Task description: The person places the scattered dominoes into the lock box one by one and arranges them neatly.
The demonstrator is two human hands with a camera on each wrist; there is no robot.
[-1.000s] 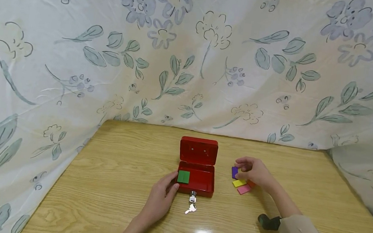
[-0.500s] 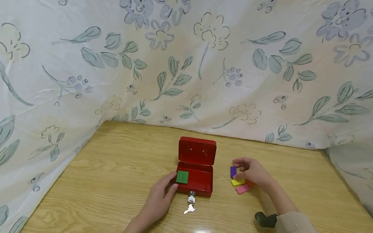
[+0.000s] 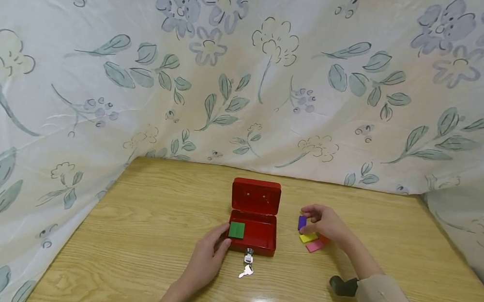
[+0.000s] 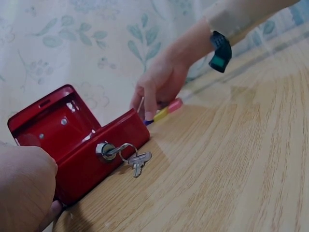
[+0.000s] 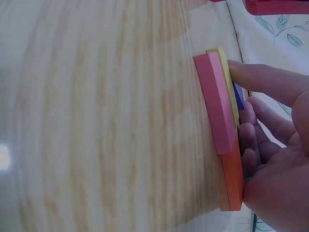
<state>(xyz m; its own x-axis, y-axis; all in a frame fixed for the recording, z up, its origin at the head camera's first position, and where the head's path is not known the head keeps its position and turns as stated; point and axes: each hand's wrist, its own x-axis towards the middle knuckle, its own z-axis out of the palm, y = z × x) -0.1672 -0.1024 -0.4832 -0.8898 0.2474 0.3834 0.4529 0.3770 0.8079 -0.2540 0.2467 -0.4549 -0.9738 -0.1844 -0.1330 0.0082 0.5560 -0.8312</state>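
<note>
The head view shows a wood table (image 3: 139, 219) with a red box (image 3: 263, 251) on it, lid up. The left hand (image 3: 208, 255) rests on the box's left side, thumb and finger spread. The right hand (image 3: 331, 225) bends over the purple block (image 3: 302, 222), right of the box; the pictures cannot tell if it pinches. A soft squeeze and a straight lift should work best, without bumping the yellow block (image 3: 308, 238). The purple block's long side runs away from the person, toward the cloth (image 3: 268, 148).
</note>
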